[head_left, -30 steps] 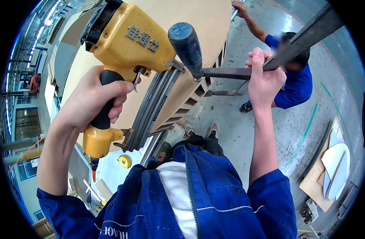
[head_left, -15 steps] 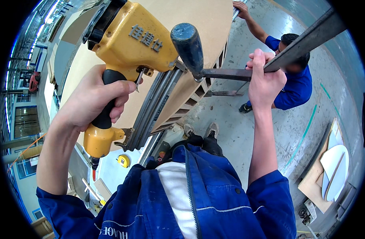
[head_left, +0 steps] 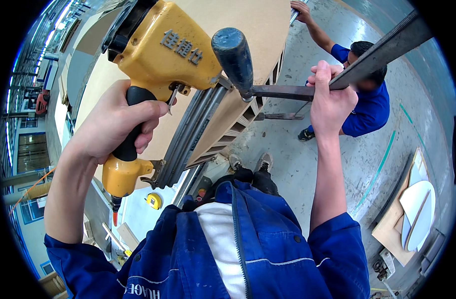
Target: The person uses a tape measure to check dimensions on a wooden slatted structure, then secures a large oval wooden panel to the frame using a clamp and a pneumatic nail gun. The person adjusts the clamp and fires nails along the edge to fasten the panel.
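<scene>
My left hand [head_left: 108, 119] is closed round the black grip of a yellow nail gun [head_left: 168, 50], the thumb lying by its trigger. The gun's ribbed metal magazine [head_left: 190, 134] slants over a large wooden panel [head_left: 260, 20] with an open, slatted edge. To the right, my right hand [head_left: 332, 107] wraps round a dark metal bar clamp [head_left: 387, 47] near where its arm meets the long bar. The clamp's dark blue handle [head_left: 233, 57] rises over the panel's edge, close beside the gun. What the gun's nose touches is hard to make out.
A co-worker in blue [head_left: 370, 109] crouches at the far right, one hand at the panel's far end. Below the gun lies a yellow tape measure [head_left: 153, 201]. Board offcuts [head_left: 412, 214] lie on the floor at right. A second clamp arm [head_left: 283, 116] juts from the panel.
The nail gun and my left hand have shifted very slightly left. My right hand and the clamp have hardly moved.
</scene>
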`<state>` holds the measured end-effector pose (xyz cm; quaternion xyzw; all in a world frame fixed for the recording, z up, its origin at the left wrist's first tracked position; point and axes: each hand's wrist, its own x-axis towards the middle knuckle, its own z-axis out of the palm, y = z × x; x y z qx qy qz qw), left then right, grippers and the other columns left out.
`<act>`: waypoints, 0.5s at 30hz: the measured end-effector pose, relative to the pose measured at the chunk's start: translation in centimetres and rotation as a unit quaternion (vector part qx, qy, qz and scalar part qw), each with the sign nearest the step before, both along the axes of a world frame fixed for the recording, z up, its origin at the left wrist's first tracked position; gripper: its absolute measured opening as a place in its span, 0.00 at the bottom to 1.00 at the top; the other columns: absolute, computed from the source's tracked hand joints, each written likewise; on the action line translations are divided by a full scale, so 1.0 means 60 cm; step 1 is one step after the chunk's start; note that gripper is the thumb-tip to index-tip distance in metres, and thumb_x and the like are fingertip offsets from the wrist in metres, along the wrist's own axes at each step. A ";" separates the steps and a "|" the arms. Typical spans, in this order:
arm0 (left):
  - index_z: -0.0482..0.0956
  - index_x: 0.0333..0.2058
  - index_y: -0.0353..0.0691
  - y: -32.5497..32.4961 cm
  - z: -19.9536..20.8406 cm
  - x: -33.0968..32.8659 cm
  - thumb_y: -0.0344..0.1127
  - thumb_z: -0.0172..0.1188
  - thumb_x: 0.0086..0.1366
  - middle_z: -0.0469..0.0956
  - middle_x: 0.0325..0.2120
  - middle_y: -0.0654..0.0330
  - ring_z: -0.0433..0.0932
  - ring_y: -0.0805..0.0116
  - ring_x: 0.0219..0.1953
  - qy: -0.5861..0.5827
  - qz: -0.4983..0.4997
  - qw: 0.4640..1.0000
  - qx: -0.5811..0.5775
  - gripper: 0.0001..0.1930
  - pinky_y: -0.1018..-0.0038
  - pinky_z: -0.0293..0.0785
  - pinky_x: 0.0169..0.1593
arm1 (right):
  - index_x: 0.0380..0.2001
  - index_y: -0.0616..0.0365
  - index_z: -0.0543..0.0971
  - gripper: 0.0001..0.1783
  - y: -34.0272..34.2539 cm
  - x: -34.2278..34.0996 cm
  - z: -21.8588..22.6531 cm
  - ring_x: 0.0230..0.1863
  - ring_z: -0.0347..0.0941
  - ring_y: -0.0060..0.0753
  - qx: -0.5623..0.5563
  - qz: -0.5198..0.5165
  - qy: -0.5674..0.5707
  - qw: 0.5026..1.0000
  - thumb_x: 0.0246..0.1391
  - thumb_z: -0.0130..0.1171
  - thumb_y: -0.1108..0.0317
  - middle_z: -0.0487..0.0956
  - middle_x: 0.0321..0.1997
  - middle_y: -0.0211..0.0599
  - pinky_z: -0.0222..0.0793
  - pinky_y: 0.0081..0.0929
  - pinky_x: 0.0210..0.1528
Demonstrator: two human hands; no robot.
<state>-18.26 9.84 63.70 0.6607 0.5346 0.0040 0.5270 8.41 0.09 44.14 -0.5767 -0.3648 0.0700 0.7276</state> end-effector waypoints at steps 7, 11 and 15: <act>0.75 0.37 0.32 -0.006 0.002 0.002 0.35 0.64 0.62 0.70 0.16 0.67 0.70 0.77 0.15 0.008 0.018 1.000 0.001 0.12 0.78 0.69 0.22 | 0.29 0.67 0.79 0.15 0.001 -0.001 0.005 0.28 0.76 0.18 0.002 -0.001 -0.002 1.000 0.68 0.60 0.67 0.82 0.28 0.34 0.72 0.18 0.33; 0.75 0.37 0.32 -0.007 0.002 0.002 0.35 0.65 0.62 0.70 0.16 0.66 0.70 0.77 0.15 0.002 0.017 1.000 -0.005 0.12 0.78 0.69 0.22 | 0.31 0.69 0.78 0.12 0.001 -0.001 0.006 0.28 0.75 0.17 0.007 -0.001 0.017 1.000 0.66 0.62 0.69 0.82 0.27 0.35 0.71 0.19 0.33; 0.75 0.37 0.32 -0.007 0.002 0.000 0.35 0.65 0.62 0.71 0.16 0.66 0.71 0.77 0.15 0.006 0.018 1.000 0.004 0.12 0.78 0.69 0.22 | 0.31 0.69 0.78 0.12 0.002 0.000 0.004 0.28 0.75 0.17 0.011 0.003 0.016 1.000 0.66 0.62 0.69 0.82 0.27 0.35 0.71 0.19 0.33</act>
